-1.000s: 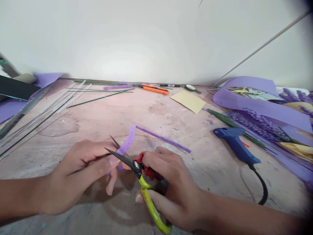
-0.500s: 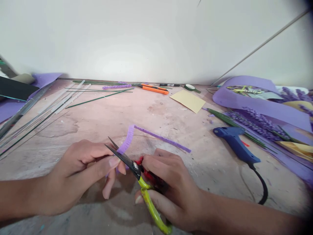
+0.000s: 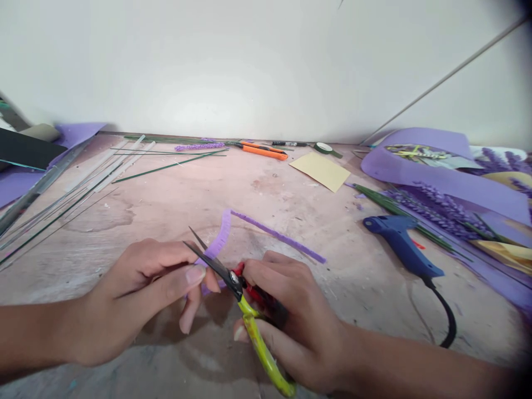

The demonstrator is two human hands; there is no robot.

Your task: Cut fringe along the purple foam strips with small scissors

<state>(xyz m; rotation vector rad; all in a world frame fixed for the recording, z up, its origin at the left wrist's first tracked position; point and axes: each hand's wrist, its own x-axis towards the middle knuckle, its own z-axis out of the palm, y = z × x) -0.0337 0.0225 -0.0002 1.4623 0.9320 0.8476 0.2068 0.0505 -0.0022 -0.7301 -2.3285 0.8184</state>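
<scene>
Between its thumb and fingers, my left hand (image 3: 145,293) pinches a long purple strip (image 3: 222,235) that looks like foam or thick paper, its edge finely notched. The strip rises from the fingertips, bends at the top and trails off to the right. My right hand (image 3: 291,316) grips scissors (image 3: 233,282) with yellow and red handles, whose dark blades are slightly apart and lie across the strip close to my left thumb. Part of the strip hangs under the left fingers, mostly hidden.
A blue glue gun (image 3: 401,246) lies at right, beside purple flower stems (image 3: 436,210) and purple sheets (image 3: 440,188). Behind are a yellow card (image 3: 320,170), an orange cutter (image 3: 265,151) and green tape (image 3: 323,148). Clear sticks (image 3: 124,166) and thin wires lie at left.
Both hands, with the strip and scissors, have shifted slightly to the right. The scissor blades remain apart at the strip.
</scene>
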